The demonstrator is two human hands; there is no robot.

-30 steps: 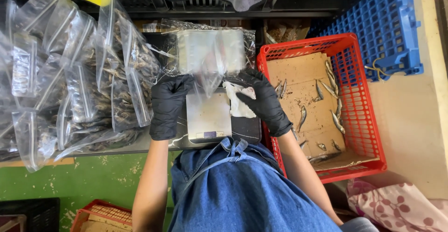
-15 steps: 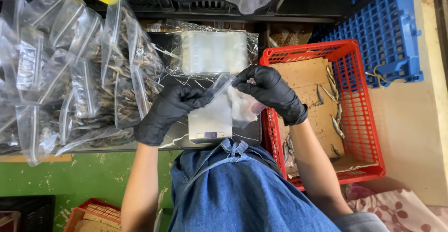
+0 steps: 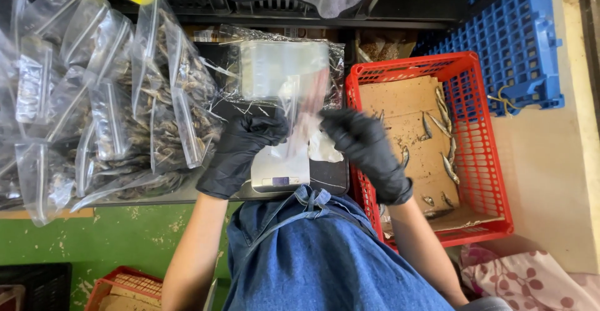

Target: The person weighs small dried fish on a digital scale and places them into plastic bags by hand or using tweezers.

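Denim apron [image 3: 325, 255] filled the nearest part of the view, and just beyond it a small digital scale [image 3: 280, 170] sat on the dark worktop. Above the scale both hands wore black gloves. The left hand [image 3: 240, 151] was closed, pinching one side of an empty clear plastic bag [image 3: 300, 114] near its mouth; the right hand [image 3: 362, 145] was curled on the other side, fingers closed on the film. Motion blurred the bag, so how far its mouth gaped could not be told. Pulling the two lips apart evenly, with thumbs kept close to the opening, seemed the sound way to open it without tearing, and holding it over the scale kept it within easy reach. To the left lay a heap of filled bags [image 3: 150, 130] of dried fish. To the right stood a red crate [image 3: 484, 161] lined with cardboard, a few small dried fish [image 3: 447, 167] scattered in it. Farther off leaned a blue crate [image 3: 512, 42].
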